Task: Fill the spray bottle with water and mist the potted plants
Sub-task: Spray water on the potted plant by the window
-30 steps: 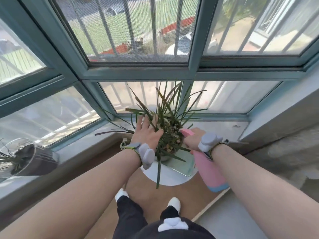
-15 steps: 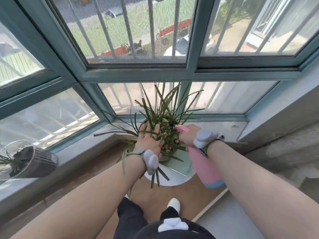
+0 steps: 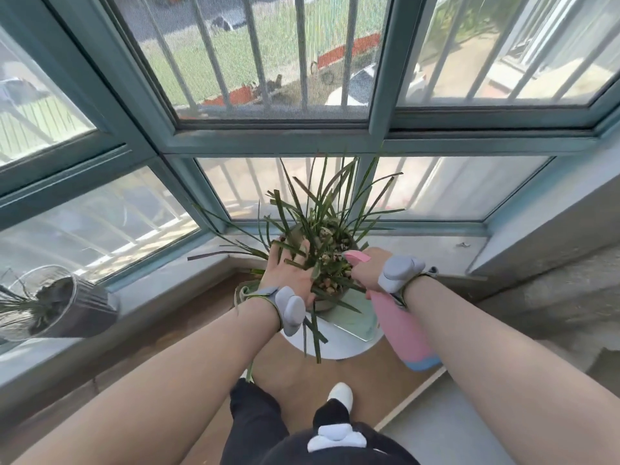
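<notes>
The right hand (image 3: 367,271) is gripping the pink spray bottle (image 3: 404,330) by its neck, fingers curled round it, with the nozzle pointing into the grassy potted plant (image 3: 322,229) on the small round white counter (image 3: 345,347). The left hand (image 3: 288,271) is lying flat among the leaves, fingers spread wide, parting them. Filling is presumably done (the bottle is opaque, so no water level is showing), and misting of this plant looks underway or about to start. A second potted plant (image 3: 57,303) is sitting on the windowsill (image 3: 174,280) at the left, probably yet to be misted.
</notes>
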The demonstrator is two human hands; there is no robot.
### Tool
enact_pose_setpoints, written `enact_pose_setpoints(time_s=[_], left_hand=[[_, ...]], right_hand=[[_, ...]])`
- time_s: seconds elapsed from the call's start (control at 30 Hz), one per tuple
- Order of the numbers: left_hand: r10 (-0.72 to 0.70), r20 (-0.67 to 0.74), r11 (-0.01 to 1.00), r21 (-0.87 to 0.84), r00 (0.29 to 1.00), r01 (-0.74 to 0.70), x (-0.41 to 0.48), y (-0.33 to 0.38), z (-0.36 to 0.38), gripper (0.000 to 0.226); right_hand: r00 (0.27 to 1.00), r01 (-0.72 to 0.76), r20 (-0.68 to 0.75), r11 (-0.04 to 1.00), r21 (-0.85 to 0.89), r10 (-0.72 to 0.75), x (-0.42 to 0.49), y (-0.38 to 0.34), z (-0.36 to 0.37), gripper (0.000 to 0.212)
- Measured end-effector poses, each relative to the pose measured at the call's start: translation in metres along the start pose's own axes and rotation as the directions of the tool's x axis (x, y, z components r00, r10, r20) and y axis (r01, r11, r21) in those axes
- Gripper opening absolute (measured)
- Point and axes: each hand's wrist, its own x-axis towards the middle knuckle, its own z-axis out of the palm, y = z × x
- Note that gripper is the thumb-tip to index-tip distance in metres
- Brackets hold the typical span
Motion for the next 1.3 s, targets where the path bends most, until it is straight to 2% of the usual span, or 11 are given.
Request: enact_pose_setpoints(time_s=[0.23, 0.43, 0.5, 0.6, 0.7, 0.87, 1.03, 1.3], left_hand=[[-0.027, -0.022, 0.999, 0.019, 0.999, 0.028, -0.014, -0.007, -0.003, 0.057], [-0.025, -0.053, 1.0, -0.016, 0.998, 0.024, -0.023, -0.018, -0.002, 0.044], [-0.008, -0.093, 1.0, -0.022, 0.996, 0.006, -0.027, -0.021, -0.001, 0.042], [0.016, -0.129, 0.999, -0.047, 0.992, -0.022, -0.036, -0.028, 0.002, 0.045], [0.032, -0.129, 0.998, -0.057, 0.991, -0.039, -0.047, -0.031, 0.007, 0.05], [0.076, -0.182, 0.994, -0.059, 0.98, -0.088, -0.079, -0.035, 0.019, 0.057], [0.078, -0.195, 0.992, -0.08, 0.978, -0.095, -0.105, -0.049, 0.033, 0.059], [0.07, -0.202, 0.988, -0.12, 0.977, -0.095, -0.131, -0.066, 0.066, 0.079]], right_hand=[[0.999, 0.035, 0.025, 0.983, -0.18, -0.031, -0.01, -0.009, 0.017, 0.033], [0.999, -0.014, -0.037, 0.985, -0.172, 0.008, -0.021, -0.003, 0.037, 0.016], [0.998, -0.012, -0.059, 0.986, -0.167, 0.002, -0.025, -0.002, 0.048, 0.022], [0.997, -0.018, -0.075, 0.988, -0.155, 0.006, -0.033, 0.001, 0.061, 0.016], [0.996, -0.066, -0.064, 0.997, 0.042, 0.069, -0.043, 0.006, 0.07, 0.042], [0.991, -0.088, -0.09, 0.992, 0.094, 0.097, -0.066, 0.002, 0.092, 0.048], [0.98, -0.096, -0.158, 0.983, 0.154, 0.12, -0.082, -0.008, 0.112, 0.043], [0.965, -0.087, -0.225, 0.975, 0.205, 0.133, -0.091, -0.028, 0.154, 0.044]])
